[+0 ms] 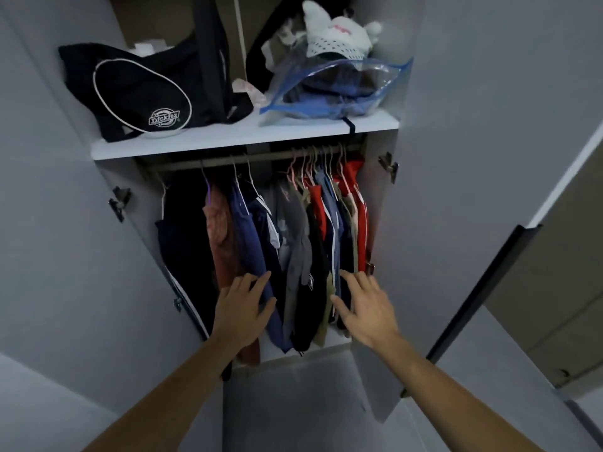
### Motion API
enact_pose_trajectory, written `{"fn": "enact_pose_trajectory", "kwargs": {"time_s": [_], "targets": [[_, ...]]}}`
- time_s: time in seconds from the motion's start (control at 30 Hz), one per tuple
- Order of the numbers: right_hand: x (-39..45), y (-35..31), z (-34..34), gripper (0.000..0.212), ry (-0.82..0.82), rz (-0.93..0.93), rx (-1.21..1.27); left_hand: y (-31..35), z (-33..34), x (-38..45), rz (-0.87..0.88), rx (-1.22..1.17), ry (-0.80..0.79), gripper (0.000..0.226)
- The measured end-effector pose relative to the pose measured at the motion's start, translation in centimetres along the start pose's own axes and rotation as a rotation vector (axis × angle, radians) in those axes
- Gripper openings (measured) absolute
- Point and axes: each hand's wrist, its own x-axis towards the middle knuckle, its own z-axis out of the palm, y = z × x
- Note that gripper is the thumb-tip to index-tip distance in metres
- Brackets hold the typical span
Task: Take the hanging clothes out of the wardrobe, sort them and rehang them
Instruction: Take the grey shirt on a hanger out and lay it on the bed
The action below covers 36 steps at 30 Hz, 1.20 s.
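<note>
Inside the open wardrobe (pixel 385 203), the left hand (pixel 243 305) and right hand (pixel 363 303), fingers spread and holding nothing, reach toward the hanging clothes (pixel 293 239), likely to part them.

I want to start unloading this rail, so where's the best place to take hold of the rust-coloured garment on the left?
Judging by the frame, grip the rust-coloured garment at its hanger's neck, just below the rail, coming from the front. It hangs loosely, with gaps around its hook, so the left hand could lift it off cleanly; pulling the hem would probably drag it off the hanger.
</note>
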Motion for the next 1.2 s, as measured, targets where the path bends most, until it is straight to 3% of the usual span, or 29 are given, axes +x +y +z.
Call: {"fn": "enact_pose_trajectory", "kwargs": {"time_s": [0.23,0.6,0.8,1.03,1.2], "targets": [[8.6,-0.5,1.0,0.064,0.015,0.034,0.023,-4.0,2.0,7.4,-0.016,-0.066,-0.002,0.065],[22.7,3.9,3.1,0.066,0.038,-0.025,0.039,-5.0,5.1,21.2,-0.016,-0.102,-0.034,0.071],[26.9,3.6,5.0,0.067,0.041,-0.038,0.030,-6.4,5.4,27.8,-0.038,-0.180,-0.081,0.090],[29.6,1.2,9.2,0.066,0.022,0.015,0.047,-8.1,8.0,35.1,-0.011,-0.205,-0.190,0.080],[32.7,0.3,11.4,0.062,0.060,0.023,-0.065,-9.1,10.6,39.2,0.065,-0.236,-0.152,0.083]]}}
